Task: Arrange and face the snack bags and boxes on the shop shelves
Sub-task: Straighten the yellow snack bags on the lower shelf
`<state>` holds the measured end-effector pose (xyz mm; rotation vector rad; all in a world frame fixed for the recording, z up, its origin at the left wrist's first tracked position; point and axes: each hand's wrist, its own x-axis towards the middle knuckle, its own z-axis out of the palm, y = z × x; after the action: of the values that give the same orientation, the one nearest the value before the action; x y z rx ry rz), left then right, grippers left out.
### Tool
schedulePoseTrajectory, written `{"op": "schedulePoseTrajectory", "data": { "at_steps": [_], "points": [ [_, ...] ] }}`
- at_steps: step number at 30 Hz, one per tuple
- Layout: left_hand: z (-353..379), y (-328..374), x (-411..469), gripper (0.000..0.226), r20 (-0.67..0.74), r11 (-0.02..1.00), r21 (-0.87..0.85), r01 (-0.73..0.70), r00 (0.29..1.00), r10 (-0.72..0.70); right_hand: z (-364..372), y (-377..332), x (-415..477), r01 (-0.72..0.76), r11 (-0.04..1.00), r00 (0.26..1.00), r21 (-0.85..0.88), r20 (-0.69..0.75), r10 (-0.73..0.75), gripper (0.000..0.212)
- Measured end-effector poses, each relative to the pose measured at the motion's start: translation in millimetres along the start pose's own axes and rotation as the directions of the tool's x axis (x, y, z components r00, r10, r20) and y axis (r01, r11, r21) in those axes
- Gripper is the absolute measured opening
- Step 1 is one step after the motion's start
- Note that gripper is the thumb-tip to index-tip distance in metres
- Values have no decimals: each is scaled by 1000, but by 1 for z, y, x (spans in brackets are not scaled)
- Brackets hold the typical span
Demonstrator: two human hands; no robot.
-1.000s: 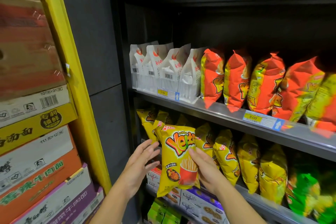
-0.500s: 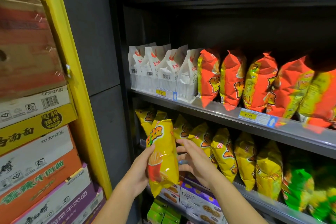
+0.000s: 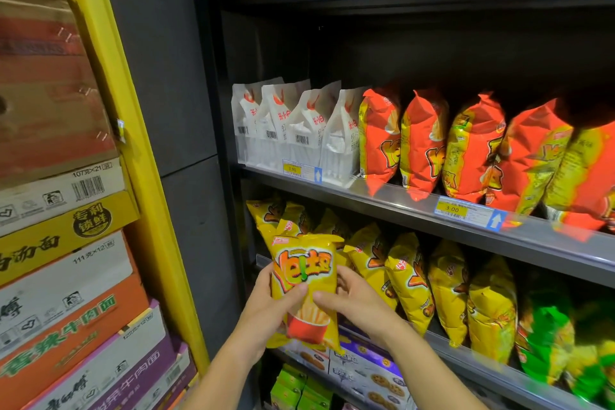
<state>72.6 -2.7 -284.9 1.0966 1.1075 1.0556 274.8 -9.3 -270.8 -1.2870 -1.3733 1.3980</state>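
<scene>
A yellow snack bag (image 3: 304, 273) with an orange logo and a picture of fries faces me, upright, in front of the left end of the middle shelf. My left hand (image 3: 266, 313) grips its left edge with the thumb across the front. My right hand (image 3: 357, 301) grips its right edge, thumb on the front too. Behind it stands a row of like yellow bags (image 3: 409, 280), turned at an angle. On the shelf above stand white bags (image 3: 293, 130) and red-orange bags (image 3: 422, 143).
Green bags (image 3: 545, 336) fill the right end of the middle shelf. Purple cookie boxes (image 3: 366, 366) and green boxes (image 3: 299, 393) sit below. Stacked noodle cartons (image 3: 60, 276) fill the left, beside a yellow post (image 3: 133, 143). Price tags (image 3: 466, 211) line the shelf edges.
The yellow bag was turned side-on half a second ago; now its front faces me again. Both hands have moved closer onto its edges, thumbs on the front.
</scene>
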Motion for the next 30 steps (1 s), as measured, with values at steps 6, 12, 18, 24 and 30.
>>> {"op": "schedulePoseTrajectory", "data": {
  "at_steps": [6,12,18,24,30],
  "points": [
    [-11,-11,3,65,107,987,135,-87,992,73,-12,15,0,98,957,986,-273,-103,-131,85],
    [-14,-15,5,70,127,973,196,-120,987,96,-14,20,-2,160,929,977,-332,-84,-198,76],
    [-15,-6,3,65,128,986,123,-115,987,99,-22,19,-3,75,971,991,-225,-94,-99,90],
    [-9,7,2,54,114,998,-40,-48,992,53,-12,9,-3,57,996,998,75,-42,-54,61],
    [-8,15,1,50,80,983,-184,-3,997,18,-6,-3,2,-118,864,989,489,-21,147,47]
  ]
}}
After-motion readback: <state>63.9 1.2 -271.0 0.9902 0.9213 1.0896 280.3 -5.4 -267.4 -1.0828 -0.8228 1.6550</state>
